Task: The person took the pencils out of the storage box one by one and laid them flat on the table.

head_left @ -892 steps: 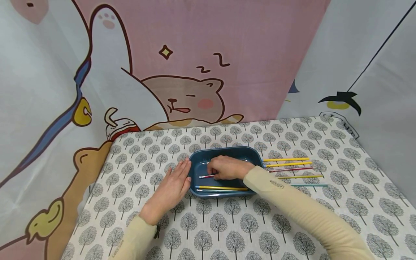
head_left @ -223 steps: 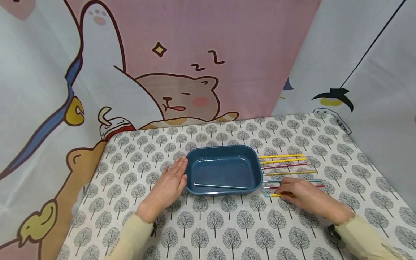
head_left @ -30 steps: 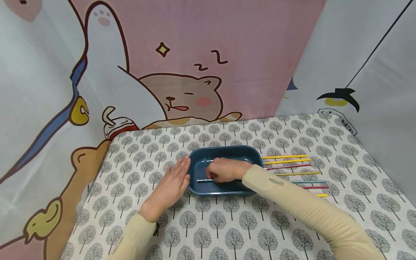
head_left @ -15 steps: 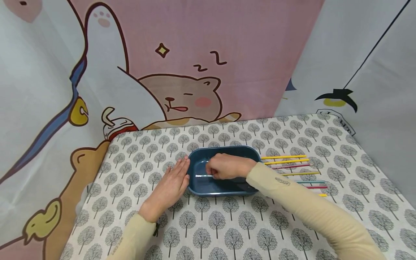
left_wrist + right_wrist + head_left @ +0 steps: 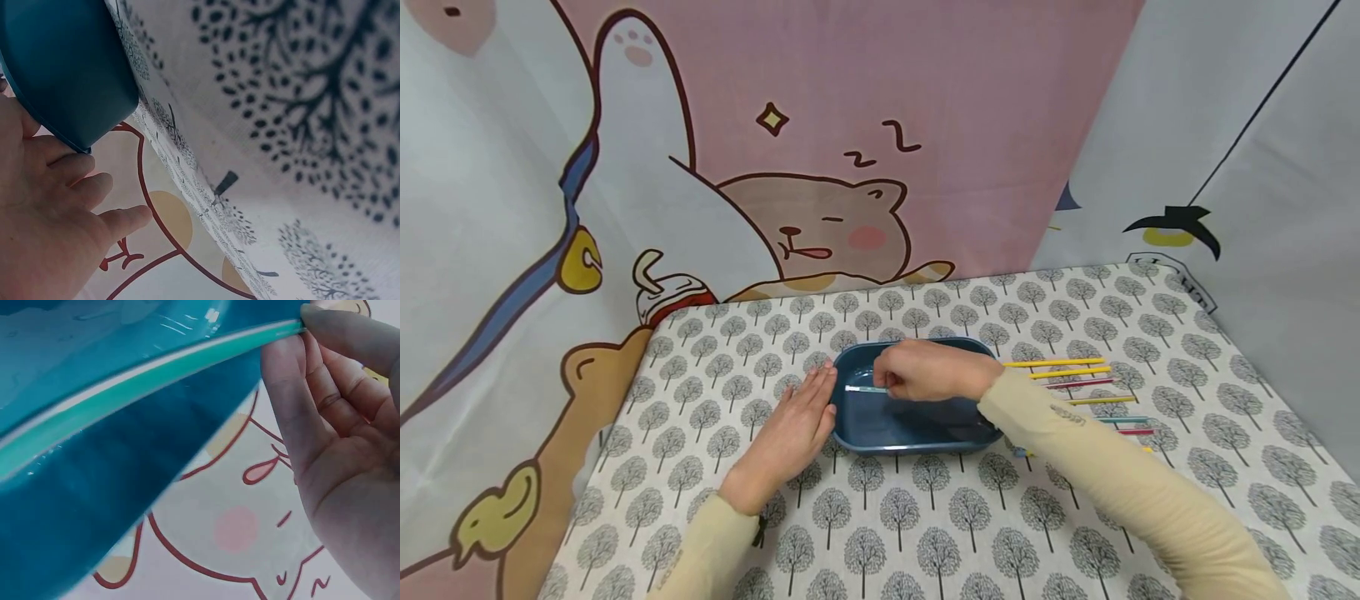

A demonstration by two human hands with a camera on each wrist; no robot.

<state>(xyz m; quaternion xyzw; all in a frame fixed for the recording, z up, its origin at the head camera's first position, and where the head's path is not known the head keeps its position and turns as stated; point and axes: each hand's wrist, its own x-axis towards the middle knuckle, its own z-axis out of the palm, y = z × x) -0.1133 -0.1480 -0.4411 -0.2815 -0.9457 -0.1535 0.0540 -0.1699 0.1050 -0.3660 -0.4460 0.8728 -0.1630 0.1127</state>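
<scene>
My right hand (image 5: 932,371) pinches a teal pencil (image 5: 863,389) between thumb and fingers, over the blue rectangular dish (image 5: 895,427). The pencil's silvery end points left; its other end is hidden behind the hand in the head view. In the right wrist view, the pencil (image 5: 125,390) runs left from the fingertips, with the dish behind it. At the dish's left end, my left hand (image 5: 793,429) lies with straight fingers against the outer wall. The left wrist view has those fingers beside the dish (image 5: 69,69), not curled round it.
Right of the dish lie several pencils side by side: two yellow (image 5: 1070,372), a dark red (image 5: 1078,383), an olive-yellow (image 5: 1103,401), a teal, a red and another yellow one. My right sleeve (image 5: 1097,454) partly covers them. A cartoon curtain (image 5: 970,150) hangs behind the table.
Earlier, several pencils lay in the dish; later one teal pencil did, while my right hand held a yellow one on the cloth. Over the last second the teal pencil has risen and moved back.
</scene>
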